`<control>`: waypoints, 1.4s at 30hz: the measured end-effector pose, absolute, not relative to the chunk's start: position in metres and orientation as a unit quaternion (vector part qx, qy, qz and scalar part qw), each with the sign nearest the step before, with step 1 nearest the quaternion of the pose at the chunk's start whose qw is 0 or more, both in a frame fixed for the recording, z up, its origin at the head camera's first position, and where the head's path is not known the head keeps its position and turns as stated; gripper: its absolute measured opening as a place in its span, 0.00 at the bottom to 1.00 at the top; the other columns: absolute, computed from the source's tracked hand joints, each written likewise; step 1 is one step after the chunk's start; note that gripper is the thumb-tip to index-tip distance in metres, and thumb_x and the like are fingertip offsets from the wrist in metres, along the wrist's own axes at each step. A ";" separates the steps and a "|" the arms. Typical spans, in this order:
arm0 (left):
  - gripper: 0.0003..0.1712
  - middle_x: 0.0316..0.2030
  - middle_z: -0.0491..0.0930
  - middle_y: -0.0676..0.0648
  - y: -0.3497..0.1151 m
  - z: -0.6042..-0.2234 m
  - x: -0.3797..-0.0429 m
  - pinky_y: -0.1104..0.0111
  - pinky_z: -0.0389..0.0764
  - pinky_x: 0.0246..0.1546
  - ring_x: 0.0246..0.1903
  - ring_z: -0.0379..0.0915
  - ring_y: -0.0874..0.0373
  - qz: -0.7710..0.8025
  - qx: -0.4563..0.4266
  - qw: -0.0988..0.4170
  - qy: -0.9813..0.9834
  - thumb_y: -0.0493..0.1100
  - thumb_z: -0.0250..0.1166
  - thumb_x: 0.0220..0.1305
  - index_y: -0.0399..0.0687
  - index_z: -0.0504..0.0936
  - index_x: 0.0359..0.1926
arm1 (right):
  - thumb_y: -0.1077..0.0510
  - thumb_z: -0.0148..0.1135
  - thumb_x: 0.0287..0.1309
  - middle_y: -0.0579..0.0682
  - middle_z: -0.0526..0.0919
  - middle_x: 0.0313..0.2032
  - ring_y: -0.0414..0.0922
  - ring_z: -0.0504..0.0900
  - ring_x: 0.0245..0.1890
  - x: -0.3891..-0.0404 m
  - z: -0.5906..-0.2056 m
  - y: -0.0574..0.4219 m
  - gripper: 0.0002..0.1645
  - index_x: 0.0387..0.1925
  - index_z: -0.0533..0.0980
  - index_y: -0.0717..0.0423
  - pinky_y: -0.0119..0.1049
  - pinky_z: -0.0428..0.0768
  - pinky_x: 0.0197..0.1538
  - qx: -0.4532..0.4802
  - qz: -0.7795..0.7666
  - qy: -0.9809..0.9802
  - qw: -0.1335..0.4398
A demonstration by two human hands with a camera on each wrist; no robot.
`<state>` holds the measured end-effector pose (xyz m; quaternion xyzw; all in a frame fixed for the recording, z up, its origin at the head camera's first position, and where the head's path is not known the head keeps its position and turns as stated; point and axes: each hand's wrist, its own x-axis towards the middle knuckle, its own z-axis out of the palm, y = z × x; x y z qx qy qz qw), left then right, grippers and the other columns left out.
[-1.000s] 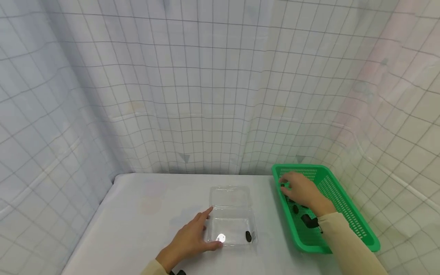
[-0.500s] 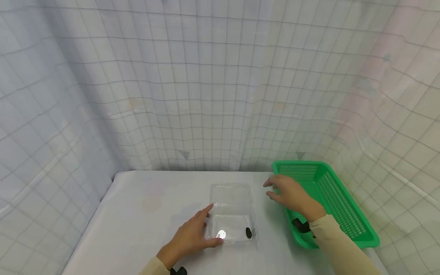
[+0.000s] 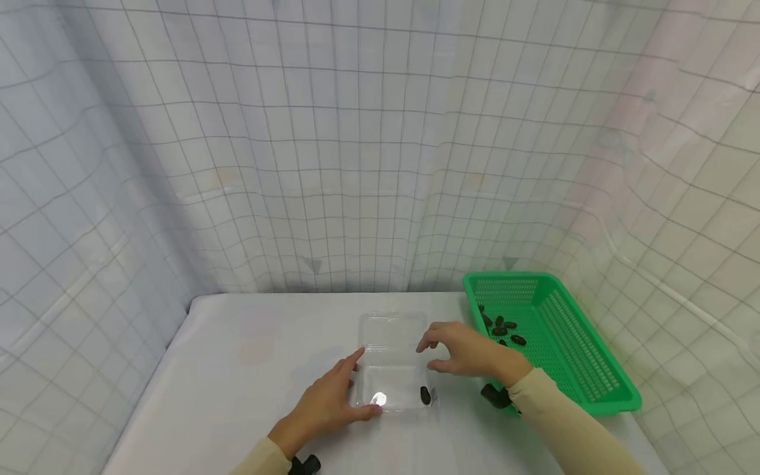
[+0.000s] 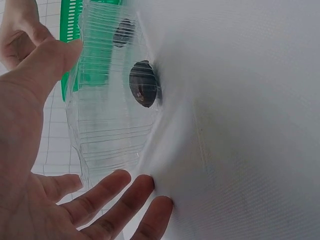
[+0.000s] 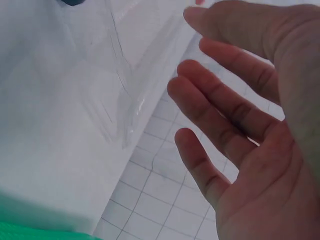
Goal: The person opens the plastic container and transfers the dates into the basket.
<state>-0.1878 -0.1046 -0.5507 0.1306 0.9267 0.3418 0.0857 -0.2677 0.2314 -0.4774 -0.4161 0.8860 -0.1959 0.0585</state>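
Observation:
A clear plastic clamshell box (image 3: 392, 389) lies with its lid folded back on the white table. A dark, glossy oval piece (image 3: 425, 395) sits near its right wall; the left wrist view shows this piece (image 4: 144, 84) through the ribbed plastic. My left hand (image 3: 325, 404) spans the box's near-left corner, thumb at the front rim and loosely straight fingers along the left side. Over the box's right edge hovers my right hand (image 3: 466, 353), thumb and forefinger apart. Nothing shows between its fingers, and in the right wrist view this hand (image 5: 235, 110) has them relaxed.
A green slotted basket (image 3: 584, 336) stands on the right of the table, with several dark oval pieces (image 3: 500, 331) toward its left side. White gridded curtains (image 3: 332, 165) hang behind and on both sides. The table's white cloth (image 3: 255, 356) stretches to the left.
My right hand has come out of the green basket and moved left to the box, uncovering the dark pieces in the basket. My left hand has stayed at the box.

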 end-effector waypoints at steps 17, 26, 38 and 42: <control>0.72 0.71 0.85 0.44 -0.109 -0.548 -0.189 0.41 0.88 0.58 0.62 0.88 0.45 0.358 0.139 0.088 0.919 0.69 0.89 0.59 0.52 0.62 0.93 | 0.54 0.90 0.64 0.40 0.94 0.51 0.37 0.88 0.51 -0.271 -0.485 0.195 0.20 0.56 0.92 0.46 0.29 0.86 0.59 -0.442 -0.095 0.870 0.197; 0.71 0.70 0.85 0.45 -0.110 -0.547 -0.188 0.41 0.89 0.54 0.61 0.88 0.45 0.356 0.143 0.089 0.919 0.68 0.89 0.59 0.52 0.62 0.93 | 0.54 0.94 0.58 0.33 0.91 0.44 0.30 0.86 0.46 -0.276 -0.491 0.180 0.21 0.51 0.92 0.38 0.28 0.85 0.55 -0.441 -0.044 0.864 0.239; 0.71 0.70 0.85 0.46 -0.108 -0.548 -0.188 0.44 0.88 0.54 0.61 0.88 0.46 0.346 0.146 0.084 0.923 0.69 0.88 0.59 0.52 0.62 0.93 | 0.58 0.96 0.53 0.33 0.87 0.30 0.26 0.78 0.30 -0.273 -0.503 0.169 0.18 0.38 0.90 0.43 0.22 0.79 0.38 -0.461 -0.024 0.851 0.251; 0.72 0.69 0.85 0.46 -0.108 -0.548 -0.188 0.45 0.89 0.54 0.60 0.88 0.47 0.342 0.145 0.087 0.924 0.70 0.88 0.59 0.52 0.61 0.93 | 0.60 0.95 0.53 0.32 0.87 0.29 0.26 0.80 0.30 -0.272 -0.505 0.169 0.18 0.36 0.90 0.41 0.22 0.79 0.38 -0.462 -0.020 0.850 0.252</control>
